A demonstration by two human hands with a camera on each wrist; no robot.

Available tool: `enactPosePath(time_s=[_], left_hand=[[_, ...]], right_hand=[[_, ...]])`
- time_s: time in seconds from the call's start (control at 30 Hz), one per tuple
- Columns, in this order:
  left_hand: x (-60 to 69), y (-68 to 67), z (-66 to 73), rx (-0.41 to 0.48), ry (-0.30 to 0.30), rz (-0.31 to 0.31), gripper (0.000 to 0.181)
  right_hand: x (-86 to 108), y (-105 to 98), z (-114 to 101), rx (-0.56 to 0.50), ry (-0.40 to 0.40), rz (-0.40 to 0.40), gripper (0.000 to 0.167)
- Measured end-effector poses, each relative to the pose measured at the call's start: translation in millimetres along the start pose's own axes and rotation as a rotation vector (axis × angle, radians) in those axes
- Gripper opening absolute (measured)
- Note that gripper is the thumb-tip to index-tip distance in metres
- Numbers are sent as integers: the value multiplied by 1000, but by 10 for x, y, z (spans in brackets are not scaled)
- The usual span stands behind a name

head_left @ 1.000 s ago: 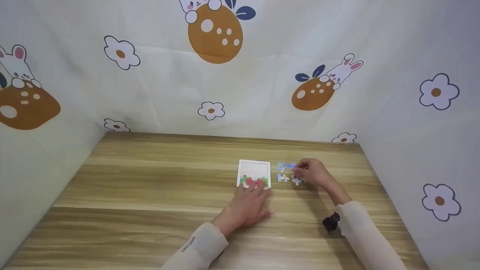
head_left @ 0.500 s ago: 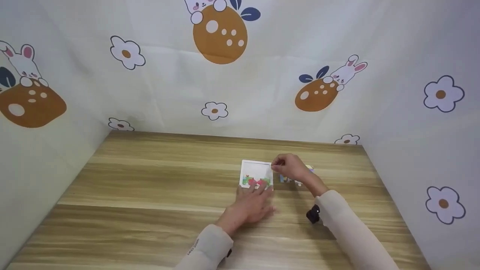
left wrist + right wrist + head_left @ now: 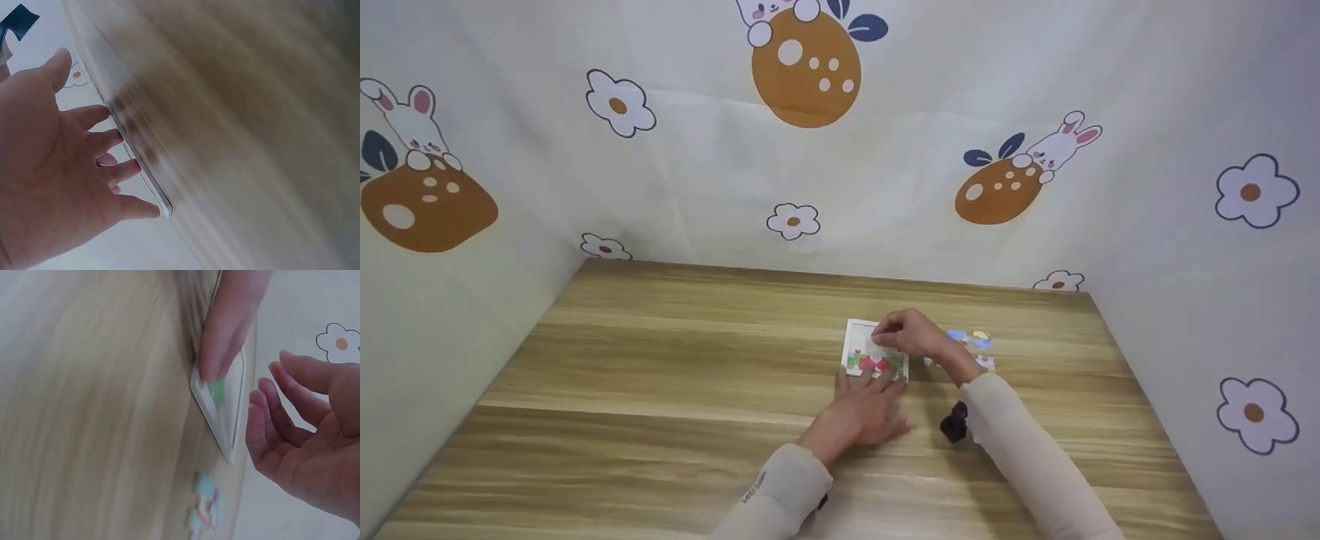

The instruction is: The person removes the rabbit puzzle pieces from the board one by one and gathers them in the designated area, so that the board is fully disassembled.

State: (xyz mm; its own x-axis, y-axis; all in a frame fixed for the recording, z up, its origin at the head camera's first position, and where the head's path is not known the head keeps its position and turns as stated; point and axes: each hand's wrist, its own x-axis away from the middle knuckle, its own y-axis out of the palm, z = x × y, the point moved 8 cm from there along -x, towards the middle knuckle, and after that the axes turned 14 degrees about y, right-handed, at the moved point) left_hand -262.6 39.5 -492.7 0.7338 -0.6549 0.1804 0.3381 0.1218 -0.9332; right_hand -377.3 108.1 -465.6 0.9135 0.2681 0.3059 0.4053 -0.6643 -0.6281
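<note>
A small white puzzle tray (image 3: pixel 846 345) lies on the table, its lower part filled with red and green puzzle pieces (image 3: pixel 883 365). My left hand (image 3: pixel 859 416) rests its spread, fairly straight fingers along the tray's near edge; the left wrist view shows the fingertips touching that edge. Above the tray's upper part is my right hand (image 3: pixel 911 334), thumb and index fingertips brought together in a pinch on a puzzle piece, which the fingers hide. In the right wrist view, its other fingers (image 3: pixel 260 422) are bent. Loose puzzle pieces (image 3: pixel 981 341) lie right of the tray, partly behind the right wrist.
The wood-grain table (image 3: pixel 660 360) extends around the tray. A pale curtain (image 3: pixel 697 165) with rabbit and flower prints stands behind it and at both sides. A dark wrist camera (image 3: pixel 954 424) hangs under the right sleeve.
My right hand has moved left from the loose pieces to above the tray, its fingers staying pinched. The left hand stays at the tray's near edge. The head view has shifted slightly.
</note>
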Motion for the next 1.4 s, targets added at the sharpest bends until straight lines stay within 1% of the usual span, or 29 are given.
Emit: enactPosePath(time_s=[0.13, 0.3, 0.43, 0.63, 0.87, 1.0, 1.2, 1.3, 1.4], left_hand=[[2, 20, -7, 11, -9, -49, 75], [11, -2, -15, 12, -6, -74, 76], [12, -11, -22, 7, -2, -71, 77], [1, 7, -20, 9, 0, -52, 78], [-9, 47, -22, -52, -6, -51, 82], [-13, 59, -26, -53, -14, -63, 84], [-15, 49, -21, -65, -13, -72, 85], [-11, 45, -14, -81, -7, -65, 85], [-14, 45, -7, -94, -1, -61, 86]], right_hand=[[-40, 103, 24, -48, 47, -36, 17], [-85, 209, 25, -46, 72, -34, 15], [-101, 258, -9, -36, 62, -37, 13], [-98, 323, -63, -38, 24, -87, 13], [-100, 335, -55, -29, 23, -123, 13], [-108, 332, -49, -25, 22, -133, 13], [-122, 322, -21, -65, 36, -122, 11], [-116, 329, -36, -92, 20, -122, 10], [-112, 327, -52, -146, 14, -119, 10]])
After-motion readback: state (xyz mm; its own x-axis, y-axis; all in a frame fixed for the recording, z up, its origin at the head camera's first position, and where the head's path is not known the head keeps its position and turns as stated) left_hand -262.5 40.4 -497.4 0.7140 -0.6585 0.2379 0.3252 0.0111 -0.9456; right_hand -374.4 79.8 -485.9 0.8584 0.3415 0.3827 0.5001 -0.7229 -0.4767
